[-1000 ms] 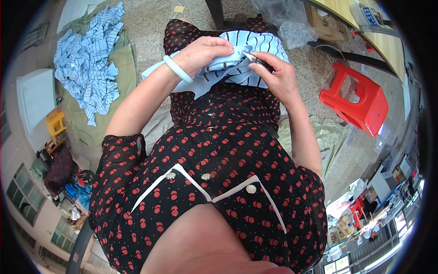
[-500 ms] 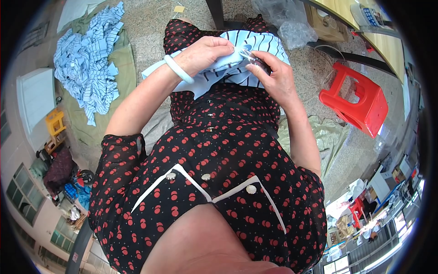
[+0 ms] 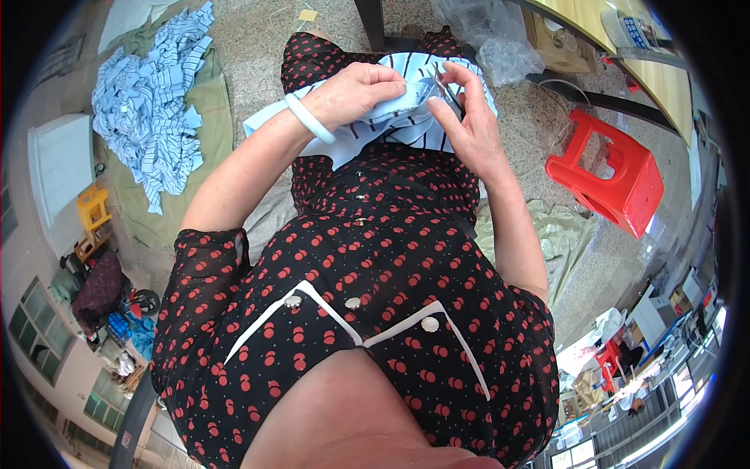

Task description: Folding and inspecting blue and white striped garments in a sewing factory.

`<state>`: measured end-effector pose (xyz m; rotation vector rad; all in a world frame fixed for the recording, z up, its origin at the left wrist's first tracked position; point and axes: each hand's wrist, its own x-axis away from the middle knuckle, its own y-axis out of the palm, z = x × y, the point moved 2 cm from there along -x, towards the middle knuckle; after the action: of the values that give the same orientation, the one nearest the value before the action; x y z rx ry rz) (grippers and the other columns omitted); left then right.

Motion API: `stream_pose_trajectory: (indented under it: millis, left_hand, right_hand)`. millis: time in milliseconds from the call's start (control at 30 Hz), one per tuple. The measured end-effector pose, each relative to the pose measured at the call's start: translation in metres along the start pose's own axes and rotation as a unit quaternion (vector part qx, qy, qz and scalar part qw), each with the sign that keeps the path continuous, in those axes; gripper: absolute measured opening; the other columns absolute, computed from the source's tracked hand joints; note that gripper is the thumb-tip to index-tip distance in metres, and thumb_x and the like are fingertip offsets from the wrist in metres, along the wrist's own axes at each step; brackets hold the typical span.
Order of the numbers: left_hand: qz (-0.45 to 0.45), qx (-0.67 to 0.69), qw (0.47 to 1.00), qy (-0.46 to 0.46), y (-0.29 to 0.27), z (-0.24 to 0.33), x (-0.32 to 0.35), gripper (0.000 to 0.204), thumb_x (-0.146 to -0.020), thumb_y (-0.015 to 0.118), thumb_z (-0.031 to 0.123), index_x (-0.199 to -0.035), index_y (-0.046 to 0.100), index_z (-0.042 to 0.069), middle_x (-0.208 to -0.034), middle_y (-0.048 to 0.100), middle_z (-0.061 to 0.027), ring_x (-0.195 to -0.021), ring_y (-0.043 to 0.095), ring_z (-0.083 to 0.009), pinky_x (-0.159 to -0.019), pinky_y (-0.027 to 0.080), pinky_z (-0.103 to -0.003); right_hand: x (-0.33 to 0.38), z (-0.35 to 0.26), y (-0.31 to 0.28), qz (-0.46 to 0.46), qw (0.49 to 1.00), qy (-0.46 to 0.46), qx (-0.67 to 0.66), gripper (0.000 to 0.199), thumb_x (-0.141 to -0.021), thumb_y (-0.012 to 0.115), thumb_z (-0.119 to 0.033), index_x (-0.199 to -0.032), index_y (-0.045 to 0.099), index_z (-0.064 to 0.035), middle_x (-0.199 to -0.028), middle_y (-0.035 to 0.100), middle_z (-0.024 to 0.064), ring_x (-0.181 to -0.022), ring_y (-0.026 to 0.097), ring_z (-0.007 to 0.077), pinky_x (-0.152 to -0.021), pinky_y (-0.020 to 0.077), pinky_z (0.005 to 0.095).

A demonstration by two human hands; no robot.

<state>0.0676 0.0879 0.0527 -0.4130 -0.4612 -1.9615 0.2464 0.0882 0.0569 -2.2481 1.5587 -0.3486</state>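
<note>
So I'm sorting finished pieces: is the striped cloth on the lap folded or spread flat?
Bunched, not flat: the striped cloth is gathered between left hand and right hand.

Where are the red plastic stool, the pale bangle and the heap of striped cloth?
red plastic stool (image 3: 605, 176), head view, on its seat top.
pale bangle (image 3: 310, 119), head view, on the band at the left wrist.
heap of striped cloth (image 3: 148, 102), head view, mid-pile.

- Two hands, both on one striped blue cloth piece.
- One small pair of snips.
- One pale bangle.
- One red plastic stool.
- One heap of striped cloth.
</note>
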Motion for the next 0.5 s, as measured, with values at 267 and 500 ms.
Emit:
stream_pose_trajectory:
  millis: [267,500]
  left_hand:
    - [-0.065,0.027,0.996,-0.049,-0.012,-0.004,-0.001,0.023,-0.084,0.051,0.025,-0.085,0.061,0.005,-0.070,0.054,0.0068,-0.061,0.043,-0.0014,-0.055,0.035,-0.017]
    - [-0.050,0.018,0.998,-0.038,-0.023,0.000,0.022,0.023,-0.082,0.053,0.022,-0.092,0.060,0.002,-0.082,0.057,0.0026,-0.073,0.048,-0.0038,-0.068,0.038,-0.018]
  right_hand:
    - [-0.011,0.007,0.005,-0.149,0.980,0.064,-0.120,0.046,-0.074,0.062,-0.007,-0.116,0.043,-0.0069,-0.097,0.054,0.0039,-0.083,0.050,0.0093,-0.076,0.0414,0.0244]
    - [-0.024,0.008,0.000,-0.066,0.983,0.059,-0.160,0.035,-0.075,0.061,-0.007,-0.108,0.050,-0.0044,-0.084,0.054,-0.0010,-0.076,0.050,0.0079,-0.070,0.0419,0.0230]
